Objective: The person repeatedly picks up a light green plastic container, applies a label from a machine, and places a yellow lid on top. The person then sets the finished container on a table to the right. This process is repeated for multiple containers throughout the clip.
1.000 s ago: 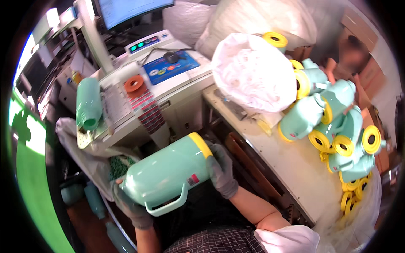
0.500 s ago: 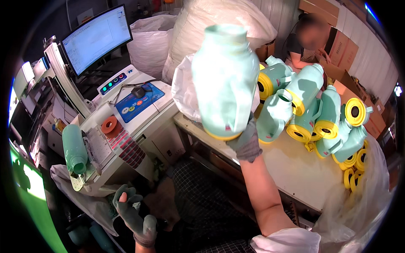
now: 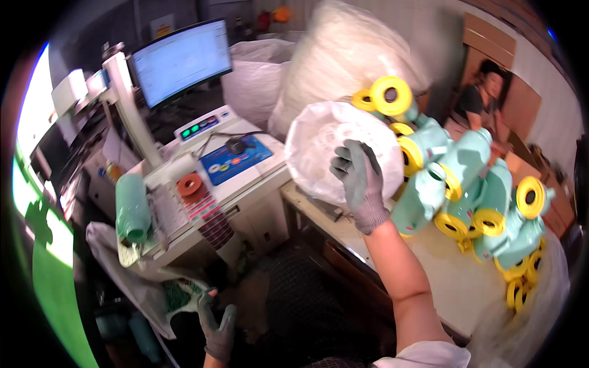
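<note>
1. Your right hand (image 3: 362,184) is raised over the near edge of the table (image 3: 448,288), gloved fingers spread and pressed flat against a white plastic bag (image 3: 325,153) pulled over a rounded object. The hand lies on the bag's right lower side; it is not clamped around anything.
2. The bagged object sits at the left end of the pile, its round face turned toward you, so its long axis runs away from you toward the wall.
3. Just right of your hand lies the heap of mint-green flasks (image 3: 472,184) with yellow rims, stacked several deep and tilted every way. The nearest flask (image 3: 423,196) touches or almost touches your knuckles, which crowds that side.
4. Your left hand (image 3: 216,325) hangs low near your lap, well apart from the table, fingers loosely open and holding nothing; a mesh bag (image 3: 178,294) is just beside it. The right hand is by far the nearer to the bagged object.
5. To the left stands a machine (image 3: 239,172) with a blue panel, an orange tape roll (image 3: 190,184), a green roll (image 3: 132,208) and a monitor (image 3: 181,61) behind.
6. Another person (image 3: 481,98) sits beyond the pile.
</note>
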A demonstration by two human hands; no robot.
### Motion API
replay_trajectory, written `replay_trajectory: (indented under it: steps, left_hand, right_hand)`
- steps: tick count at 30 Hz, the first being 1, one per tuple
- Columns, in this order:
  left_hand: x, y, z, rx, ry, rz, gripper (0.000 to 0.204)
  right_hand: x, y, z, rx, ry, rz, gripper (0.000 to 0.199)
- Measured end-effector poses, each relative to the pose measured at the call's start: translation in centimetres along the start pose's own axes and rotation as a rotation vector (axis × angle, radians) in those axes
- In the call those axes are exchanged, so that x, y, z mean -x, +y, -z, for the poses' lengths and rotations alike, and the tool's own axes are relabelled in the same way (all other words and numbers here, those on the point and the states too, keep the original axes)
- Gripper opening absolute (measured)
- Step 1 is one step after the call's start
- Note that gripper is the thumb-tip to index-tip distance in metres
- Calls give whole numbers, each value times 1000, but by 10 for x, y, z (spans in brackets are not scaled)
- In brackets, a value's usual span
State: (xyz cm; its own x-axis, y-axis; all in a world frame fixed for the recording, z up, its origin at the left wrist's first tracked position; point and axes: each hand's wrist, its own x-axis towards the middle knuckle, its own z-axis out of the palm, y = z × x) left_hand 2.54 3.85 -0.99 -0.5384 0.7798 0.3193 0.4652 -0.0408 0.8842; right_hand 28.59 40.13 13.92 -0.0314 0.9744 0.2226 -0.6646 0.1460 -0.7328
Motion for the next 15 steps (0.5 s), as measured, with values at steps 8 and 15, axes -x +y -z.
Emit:
replay_trajectory:
  steps: [8, 15]
  left_hand:
    - [25, -24, 98, -513, 535, -37, 51]
    - [165, -253, 241, -937, 752, 836, 75]
  right_hand:
    - [174, 123, 19, 690, -680, -182, 20]
    - [217, 162, 31, 1233, -966, 489, 21]
